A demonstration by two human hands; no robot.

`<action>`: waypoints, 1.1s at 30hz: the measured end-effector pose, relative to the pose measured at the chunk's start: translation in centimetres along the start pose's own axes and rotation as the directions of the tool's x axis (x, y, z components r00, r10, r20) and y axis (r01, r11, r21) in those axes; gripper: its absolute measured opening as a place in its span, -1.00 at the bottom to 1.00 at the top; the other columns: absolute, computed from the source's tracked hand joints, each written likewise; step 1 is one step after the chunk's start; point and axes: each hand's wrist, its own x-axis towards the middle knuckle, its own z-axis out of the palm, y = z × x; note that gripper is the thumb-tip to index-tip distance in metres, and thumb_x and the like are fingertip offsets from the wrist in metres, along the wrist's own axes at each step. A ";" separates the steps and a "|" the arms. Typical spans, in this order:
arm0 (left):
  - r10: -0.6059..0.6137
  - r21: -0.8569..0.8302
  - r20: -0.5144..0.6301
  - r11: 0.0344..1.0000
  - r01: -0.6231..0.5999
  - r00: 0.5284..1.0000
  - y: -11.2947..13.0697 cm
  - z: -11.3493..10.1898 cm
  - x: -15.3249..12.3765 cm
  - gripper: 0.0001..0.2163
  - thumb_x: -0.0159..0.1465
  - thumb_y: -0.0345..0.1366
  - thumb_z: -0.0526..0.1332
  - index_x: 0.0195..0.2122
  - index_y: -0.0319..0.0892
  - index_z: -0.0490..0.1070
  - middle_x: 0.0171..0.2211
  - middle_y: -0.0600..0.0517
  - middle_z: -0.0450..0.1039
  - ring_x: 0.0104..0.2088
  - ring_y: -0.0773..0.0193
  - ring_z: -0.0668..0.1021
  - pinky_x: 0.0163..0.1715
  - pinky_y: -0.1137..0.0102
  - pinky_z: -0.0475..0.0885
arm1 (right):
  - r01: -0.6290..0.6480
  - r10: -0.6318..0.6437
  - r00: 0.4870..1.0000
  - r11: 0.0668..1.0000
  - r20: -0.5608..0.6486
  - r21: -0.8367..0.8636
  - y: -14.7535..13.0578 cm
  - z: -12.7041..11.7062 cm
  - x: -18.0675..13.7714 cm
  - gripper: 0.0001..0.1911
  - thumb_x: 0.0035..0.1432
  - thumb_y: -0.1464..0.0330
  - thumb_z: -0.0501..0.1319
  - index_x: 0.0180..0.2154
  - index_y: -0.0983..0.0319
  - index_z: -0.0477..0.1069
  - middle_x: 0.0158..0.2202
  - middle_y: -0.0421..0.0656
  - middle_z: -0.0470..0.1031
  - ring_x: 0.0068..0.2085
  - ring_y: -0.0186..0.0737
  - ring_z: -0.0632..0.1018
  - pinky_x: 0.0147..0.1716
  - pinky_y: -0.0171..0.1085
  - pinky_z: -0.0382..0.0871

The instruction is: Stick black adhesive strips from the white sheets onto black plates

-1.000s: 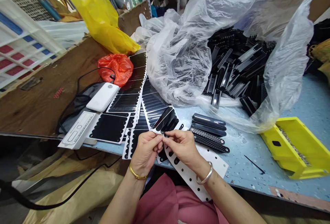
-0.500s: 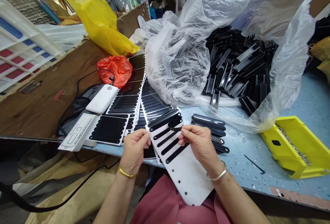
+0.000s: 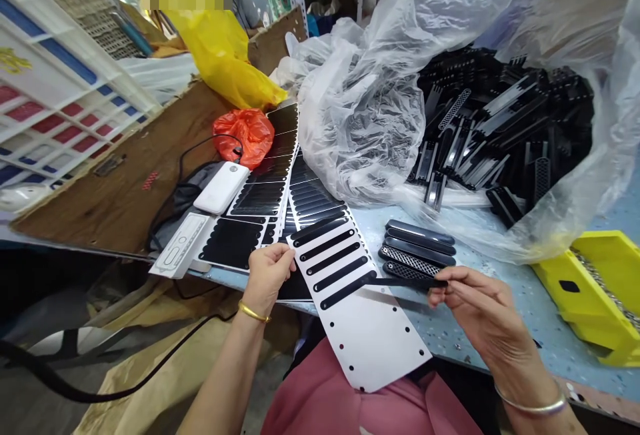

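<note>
My left hand [image 3: 269, 272] pinches the upper left edge of a white backing sheet [image 3: 373, 345], which slants down over my lap. Several black adhesive strips [image 3: 343, 273] with rounded ends lie across the sheet's upper part; its lower part is bare white with small dark dots along the sides. Between the fingertips of my right hand [image 3: 483, 308] is the end of a thin black strip [image 3: 403, 282]. It stretches left over the sheet, its far end by the lowest strip; whether they touch I cannot tell. Beyond it lie several long black plastic pieces [image 3: 420, 245], some with a mesh pattern.
A clear plastic bag [image 3: 360, 121] full of black plastic parts [image 3: 465, 135] stands behind. To the right is a yellow bin [image 3: 565, 308] of small metal pieces. More black strip sheets [image 3: 235, 238], a white power bank [image 3: 221, 188], a white box [image 3: 183, 245] and a red bag [image 3: 245, 138] lie left.
My right hand has moved right, away from the sheet, drawing the black strip out to its length. My left hand keeps its pinch on the sheet's edge. The view has shifted slightly.
</note>
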 end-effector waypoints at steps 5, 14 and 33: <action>0.094 0.170 -0.088 0.982 -0.078 0.992 -0.7 -0.9 0.0 -0.83 0.04 -0.19 0.32 -0.42 -0.18 0.57 -0.67 0.08 0.43 -0.64 0.32 0.42 -0.64 0.47 0.27 | 0.076 -0.090 0.993 0.981 -0.073 -0.178 -0.8 -2.5 -1.3 -0.78 -0.13 0.36 0.50 -0.34 0.20 0.64 -0.58 -0.16 0.52 -0.59 -0.20 0.55 -0.61 -0.25 0.48; 0.514 0.333 -0.023 0.813 -0.478 0.858 3.4 3.8 -4.0 -0.81 0.16 -0.30 0.29 -0.20 -0.13 0.58 -0.50 0.07 0.51 -0.53 0.30 0.48 -0.42 0.42 0.36 | 0.099 -0.152 0.975 0.949 -0.160 -0.299 -1.9 -5.5 -1.1 -0.80 -0.10 0.33 0.49 -0.38 0.24 0.61 -0.59 -0.11 0.57 -0.60 -0.20 0.56 -0.67 -0.31 0.48; 0.245 0.041 0.550 0.947 -0.318 0.798 -0.3 14.0 -1.8 -0.80 0.18 -0.44 0.13 -0.22 -0.19 0.50 -0.50 0.04 0.55 -0.52 0.29 0.56 -0.46 0.41 0.46 | 0.006 -0.016 0.986 0.998 -0.164 -0.061 1.1 -5.4 2.1 -0.83 -0.15 0.34 0.52 -0.43 0.20 0.63 -0.57 -0.17 0.56 -0.53 -0.29 0.58 -0.61 -0.41 0.41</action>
